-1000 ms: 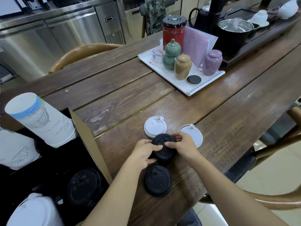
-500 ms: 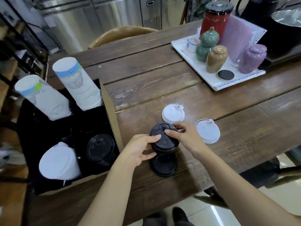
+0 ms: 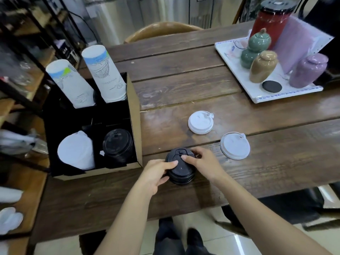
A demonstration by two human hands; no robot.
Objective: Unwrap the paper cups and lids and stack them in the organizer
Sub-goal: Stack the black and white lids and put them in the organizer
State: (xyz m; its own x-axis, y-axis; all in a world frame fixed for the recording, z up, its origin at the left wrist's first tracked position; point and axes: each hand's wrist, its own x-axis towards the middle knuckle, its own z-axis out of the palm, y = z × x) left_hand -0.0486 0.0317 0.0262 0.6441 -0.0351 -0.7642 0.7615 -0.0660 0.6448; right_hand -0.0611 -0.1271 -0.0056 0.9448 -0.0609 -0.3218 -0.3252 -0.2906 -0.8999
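Black lids point(image 3: 181, 170) between both hands

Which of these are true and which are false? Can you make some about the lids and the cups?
1. Both hands hold black lids. True: the left hand and right hand grip them.
2. Three white lids lie loose on the table. False: two do, one white lid and another.
3. The organizer holds two upside-down paper cup stacks. True.
4. The organizer's black lid stack sits left of its white lid stack. False: it sits right.
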